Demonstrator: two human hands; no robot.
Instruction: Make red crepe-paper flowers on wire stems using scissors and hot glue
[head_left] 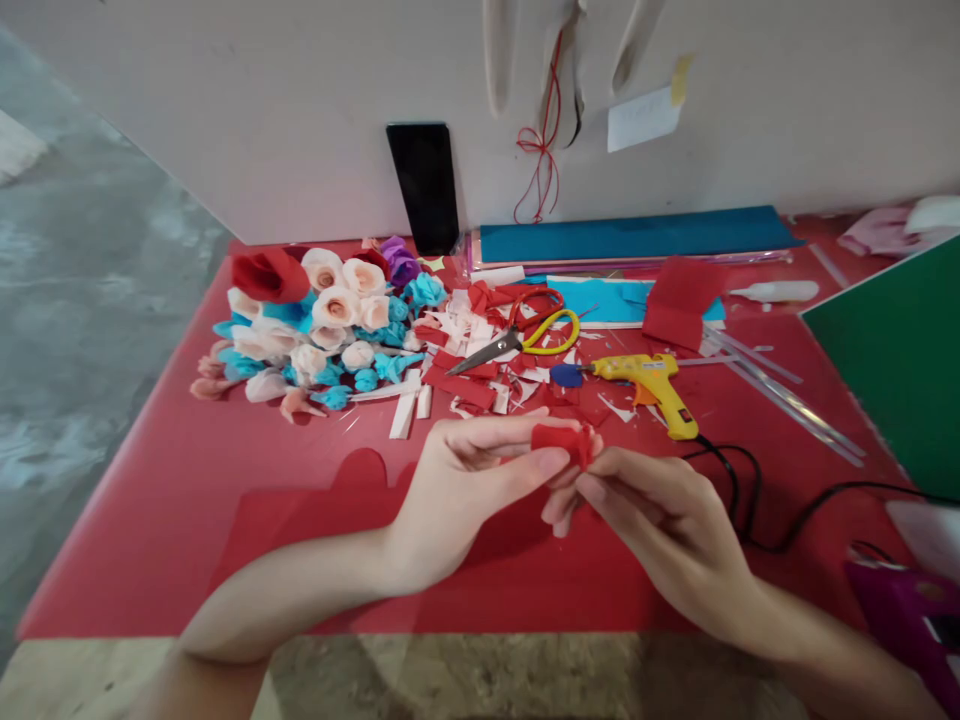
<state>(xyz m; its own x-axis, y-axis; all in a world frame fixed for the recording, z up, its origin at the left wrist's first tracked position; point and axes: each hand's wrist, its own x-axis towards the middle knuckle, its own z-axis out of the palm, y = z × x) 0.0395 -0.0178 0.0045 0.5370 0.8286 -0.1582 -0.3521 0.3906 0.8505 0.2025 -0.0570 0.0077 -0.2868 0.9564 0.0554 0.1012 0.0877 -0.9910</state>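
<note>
Between my two hands is a small piece of red crepe paper (556,438), gathered at its right end. My left hand (480,475) pinches its flat left part between thumb and fingers. At the gathered end, the thumb and fingertips of my right hand (660,510) close on the paper. Just beyond my hands lie scissors (501,347) with one red and one yellow handle, resting on red and white paper scraps (469,395). A yellow hot glue gun (637,370) lies on its side to the right, its nozzle by a small blue object (567,375).
Crepe paper flowers (334,305) in several colours are heaped at the back left. A black phone (424,188) leans on the white board. Blue paper (637,238), clear glue sticks (795,400) and a white bottle (776,291) lie behind. A black cord (817,500) crosses the right side.
</note>
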